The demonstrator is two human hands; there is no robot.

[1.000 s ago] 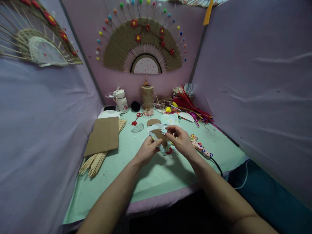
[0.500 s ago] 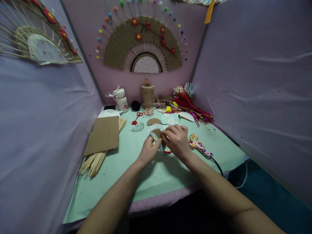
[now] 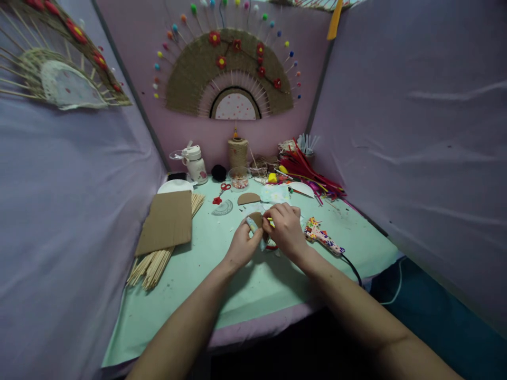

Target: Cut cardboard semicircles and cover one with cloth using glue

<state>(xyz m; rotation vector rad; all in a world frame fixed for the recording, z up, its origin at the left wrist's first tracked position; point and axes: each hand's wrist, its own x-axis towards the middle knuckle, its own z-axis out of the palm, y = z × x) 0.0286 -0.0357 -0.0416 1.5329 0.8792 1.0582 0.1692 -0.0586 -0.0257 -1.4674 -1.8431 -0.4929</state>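
My left hand (image 3: pixel 242 245) is closed on a small brown cardboard piece (image 3: pixel 257 218) with light blue patterned fabric (image 3: pixel 252 225) along its edge. At the right side of that piece, my right hand (image 3: pixel 285 227) pinches its edge with thumb and fingers; what lies between the fingertips is too small to tell. Something red, partly hidden, shows on the table below the hands. Behind them lie a half-round cardboard piece (image 3: pixel 249 198) and a pale blue patterned cloth (image 3: pixel 274 193).
To the left, a cardboard sheet (image 3: pixel 166 221) rests on wooden sticks (image 3: pixel 152 269). A patterned glue gun (image 3: pixel 324 237) with a black cord lies right of my right hand. Scissors (image 3: pixel 224 187), a protractor (image 3: pixel 223 208), a bottle (image 3: pixel 195 164) and twine (image 3: pixel 238 153) stand or lie farther back.
The view has shifted slightly. Both hands stay at the cardboard piece, and a bit of yellow now shows beside my right fingertips.
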